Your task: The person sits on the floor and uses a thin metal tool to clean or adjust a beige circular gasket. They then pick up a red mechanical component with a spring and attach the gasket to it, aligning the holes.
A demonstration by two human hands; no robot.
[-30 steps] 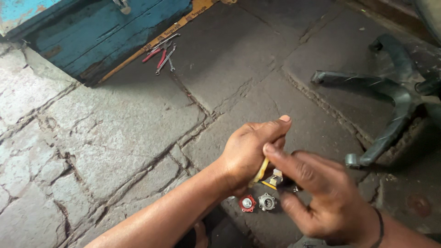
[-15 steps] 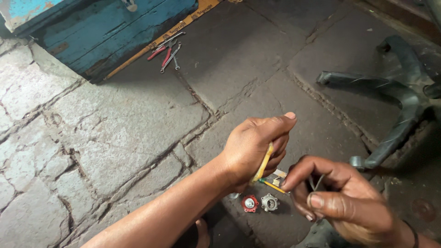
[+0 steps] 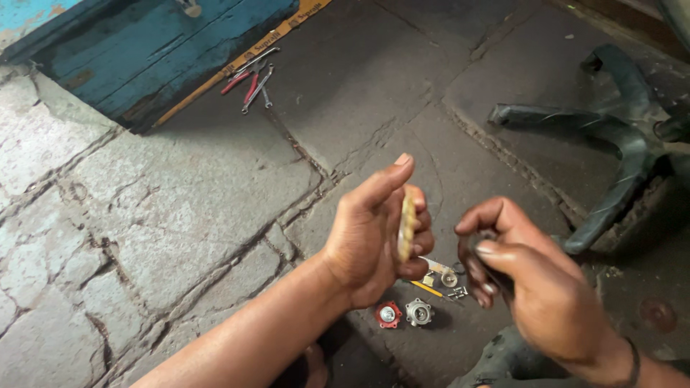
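My left hand (image 3: 377, 230) is raised over a stone floor and curls around a flat yellowish disc-like part (image 3: 407, 223) held on edge. To its right, apart from it, my right hand (image 3: 528, 276) has its fingers closed around a small dark piece (image 3: 487, 237) that is mostly hidden. On the floor beneath the hands lie a red round part (image 3: 388, 314), a grey metal round part (image 3: 418, 312), a smaller round fitting (image 3: 449, 278), a thin yellow stick (image 3: 427, 289) and tiny screws (image 3: 458, 292).
Red-handled pliers and wrenches (image 3: 250, 77) lie by a blue wooden box (image 3: 165, 50) at the top left. A dark chair base (image 3: 618, 144) with spread legs stands at the right. The floor is cracked stone slabs (image 3: 144, 208).
My hands have come apart: the right hand drew away to the right with a small dark piece, while the left hand turned the yellowish part upright and stayed raised.
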